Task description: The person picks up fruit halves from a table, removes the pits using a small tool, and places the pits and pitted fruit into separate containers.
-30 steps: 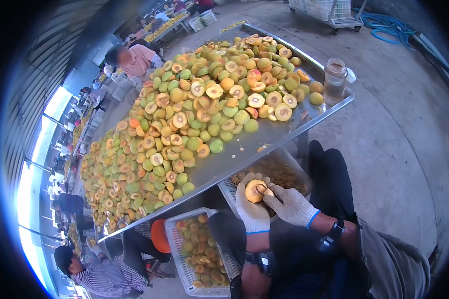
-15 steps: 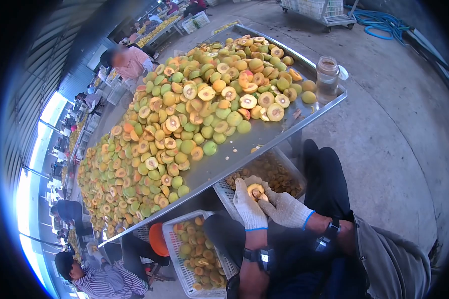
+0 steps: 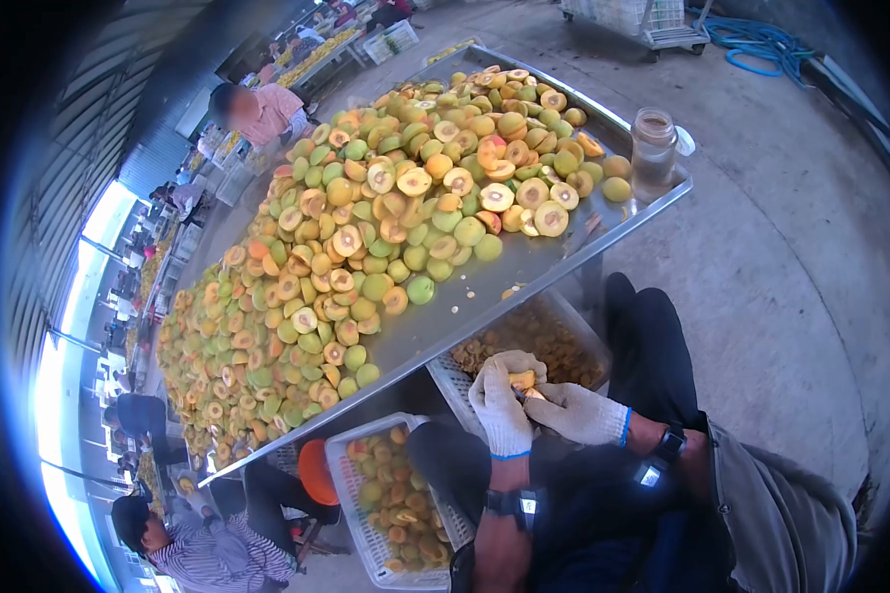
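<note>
My left hand (image 3: 504, 407), in a white knitted glove, is closed around a yellow peach half (image 3: 522, 380). My right hand (image 3: 579, 413), gloved too, presses its pinched fingers against the peach from the right. A small dark thing shows at those fingertips, too small to name. Both hands are above the near edge of a white crate (image 3: 452, 382) holding brownish pits and scraps (image 3: 549, 346). Past it, a metal-rimmed table (image 3: 485, 314) bears a large heap of halved peaches (image 3: 366, 237), many with the pit showing.
A lidless jar (image 3: 653, 158) stands at the table's right corner. Left of my legs, a white crate (image 3: 366, 553) holds peach halves, beside an orange-red bucket (image 3: 316, 472). A co-worker in stripes (image 3: 222, 553) sits at lower left; another (image 3: 267, 117) works across the table.
The peach half has turned in my left hand, and its hollow cut face shows less. My right hand has rotated and flattened slightly. The view has shifted a little.
</note>
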The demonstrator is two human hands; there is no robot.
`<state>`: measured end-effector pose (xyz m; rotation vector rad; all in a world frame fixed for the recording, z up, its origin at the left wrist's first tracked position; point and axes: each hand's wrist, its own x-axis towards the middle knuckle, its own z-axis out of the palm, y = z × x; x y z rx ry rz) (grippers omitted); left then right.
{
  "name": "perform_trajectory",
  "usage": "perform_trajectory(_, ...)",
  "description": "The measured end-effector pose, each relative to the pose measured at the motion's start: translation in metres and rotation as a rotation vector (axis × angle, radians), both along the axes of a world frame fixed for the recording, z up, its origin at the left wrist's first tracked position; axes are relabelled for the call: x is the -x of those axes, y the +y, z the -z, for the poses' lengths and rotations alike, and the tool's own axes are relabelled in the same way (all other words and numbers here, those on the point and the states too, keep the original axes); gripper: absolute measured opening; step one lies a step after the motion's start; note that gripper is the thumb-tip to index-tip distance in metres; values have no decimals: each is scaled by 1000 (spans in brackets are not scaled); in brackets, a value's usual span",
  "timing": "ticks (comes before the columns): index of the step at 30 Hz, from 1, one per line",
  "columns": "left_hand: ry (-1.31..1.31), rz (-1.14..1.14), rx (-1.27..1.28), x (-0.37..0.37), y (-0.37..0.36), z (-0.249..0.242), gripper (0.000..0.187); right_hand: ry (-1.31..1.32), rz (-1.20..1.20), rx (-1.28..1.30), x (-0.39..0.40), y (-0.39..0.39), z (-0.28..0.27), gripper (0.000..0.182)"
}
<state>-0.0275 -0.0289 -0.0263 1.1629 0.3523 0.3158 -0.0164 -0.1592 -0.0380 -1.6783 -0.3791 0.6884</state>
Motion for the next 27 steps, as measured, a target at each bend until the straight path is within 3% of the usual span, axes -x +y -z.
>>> perform_trajectory(2,-29,35,-24,1,3,0,47,330,-113,20,-6,-7,-8,56)
perform_trajectory(5,-4,72,-57,1,8,3,48,540,-178,-115,-5,-10,-15,54)
perform_trajectory(8,-54,125,-177,2,11,3,48,552,-163,-116,-1,-7,-18,50)
perform_trajectory(14,-16,156,-1,1,13,15,54,818,-260,-305,-9,-14,-14,46)
perform_trajectory(19,-8,169,345,1,15,27,57,899,-291,-289,-14,-13,-7,46)
perform_trajectory(23,105,154,380,1,19,26,58,898,-337,-260,-15,-17,-8,46)
perform_trajectory(25,149,238,527,0,27,29,58,930,-355,-287,-13,-17,-4,45)
perform_trajectory(27,160,195,440,3,24,26,59,965,-367,-315,-12,-18,-1,45)
